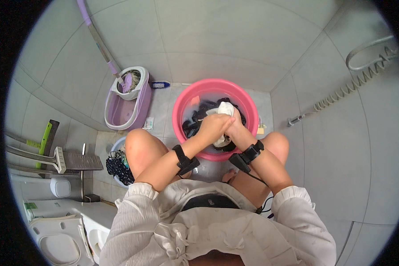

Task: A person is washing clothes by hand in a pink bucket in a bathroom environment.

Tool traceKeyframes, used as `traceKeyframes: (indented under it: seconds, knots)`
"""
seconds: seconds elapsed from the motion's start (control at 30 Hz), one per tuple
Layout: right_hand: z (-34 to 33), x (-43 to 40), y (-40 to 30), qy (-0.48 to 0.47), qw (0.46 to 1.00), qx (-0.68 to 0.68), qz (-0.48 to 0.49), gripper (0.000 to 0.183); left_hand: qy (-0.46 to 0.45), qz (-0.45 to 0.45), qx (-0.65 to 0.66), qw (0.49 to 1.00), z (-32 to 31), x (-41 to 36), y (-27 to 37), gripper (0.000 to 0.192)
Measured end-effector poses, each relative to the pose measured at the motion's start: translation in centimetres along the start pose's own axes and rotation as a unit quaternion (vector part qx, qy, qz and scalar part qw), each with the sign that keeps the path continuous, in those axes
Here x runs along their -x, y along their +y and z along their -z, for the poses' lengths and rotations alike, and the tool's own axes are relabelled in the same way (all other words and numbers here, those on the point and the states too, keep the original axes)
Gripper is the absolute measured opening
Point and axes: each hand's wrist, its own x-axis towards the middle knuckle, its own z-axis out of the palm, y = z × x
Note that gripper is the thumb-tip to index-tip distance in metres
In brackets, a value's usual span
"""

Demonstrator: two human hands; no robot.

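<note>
A pink plastic basin [177,114] stands on the tiled floor between my knees. In its cloudy water lie dark wet clothes [201,114]. Above the basin my left hand [216,127] and my right hand [235,123] are pressed together on a white cloth [226,109]. Part of the cloth sticks up past my fingers, and some hangs below toward the water. The fingers of both hands partly hide it. A small orange-pink piece [195,100] is near the basin's far left inner wall.
Left of the basin stands a purple mop bucket [143,113] holding a mop. A blue brush [160,84] lies by the wall. A light-blue basin with clothes [119,166] sits by my left knee. A toilet [60,247] is lower left; a coiled hose [349,88] hangs right.
</note>
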Motion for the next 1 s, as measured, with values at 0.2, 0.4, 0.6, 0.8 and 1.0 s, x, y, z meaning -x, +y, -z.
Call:
traceKeyframes:
  seconds: [0.2,0.4,0.6,0.8,1.0]
  knots:
    - [-6.9,1.9,0.0,0.138,0.984,-0.111,-0.017,0.036,0.043,0.221,0.182,0.957,-1.0,-0.3,-8.2,0.037]
    - [-7.0,2.5,-5.3,0.103,0.972,-0.176,0.117,0.028,0.118,0.285,0.385,0.87,-0.8,-0.4,-5.6,0.04]
    - [-8.7,3.2,-6.3,0.042,0.974,-0.156,0.159,0.024,0.067,0.254,0.642,0.721,-2.1,-0.7,-2.6,0.028]
    - [-8.1,1.8,-1.8,0.042,0.917,0.343,0.197,0.033,0.144,0.324,0.576,0.736,-1.6,-1.0,-5.8,0.028]
    - [-6.4,1.1,1.4,0.188,0.92,0.306,0.159,0.037,0.177,0.242,0.187,0.935,-1.3,-0.8,-2.6,0.034]
